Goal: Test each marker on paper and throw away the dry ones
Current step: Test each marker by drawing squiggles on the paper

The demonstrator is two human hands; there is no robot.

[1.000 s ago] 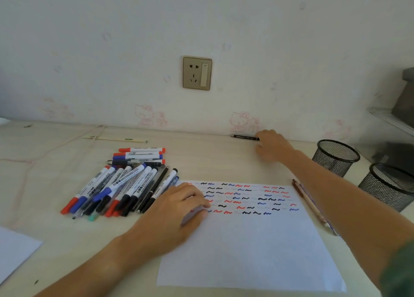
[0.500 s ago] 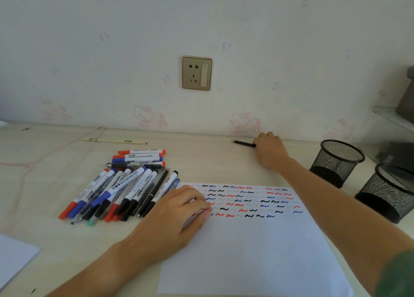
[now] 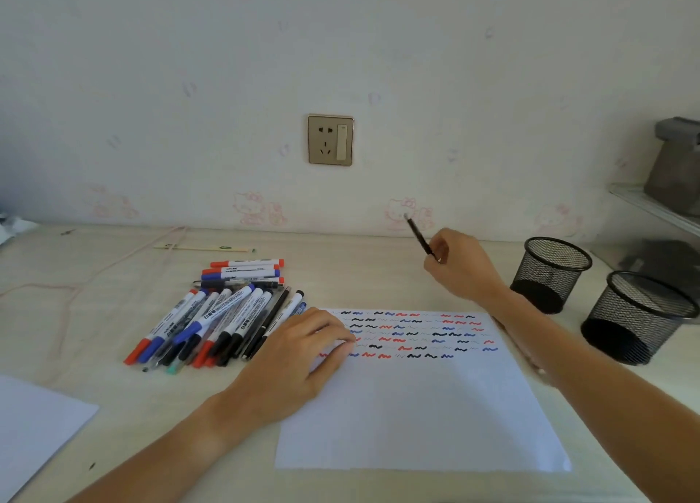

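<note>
Pen (image 3: 420,235) first: a thin black one, pinched near its lower end by my right hand (image 3: 464,265), fingers curled round it, and lifted off the desk (image 3: 94,313) near the back edge, its free end tilted up toward the wall. I judge it light and stiff, and smooth enough to twist in a loose pinch, so I would shift the grip down toward the writing tip before marking (which end carries the tip I cannot tell).

My left hand (image 3: 299,354) lies palm down on the upper left corner of the paper (image 3: 416,408), fingers loosely bent and holding nothing, pinning the sheet. The paper sits toward the front edge, its top rows filled with short black, red and blue squiggles, the lower part blank.

A pile of markers (image 3: 212,320) lies just beside the paper's left edge, red, blue and black caps mixed, touching one another.

At the right edge stand two black mesh cups (image 3: 549,275) and (image 3: 640,317), upright, close together. I see nothing inside either, though the mesh and shadow hide the bottoms.
</note>
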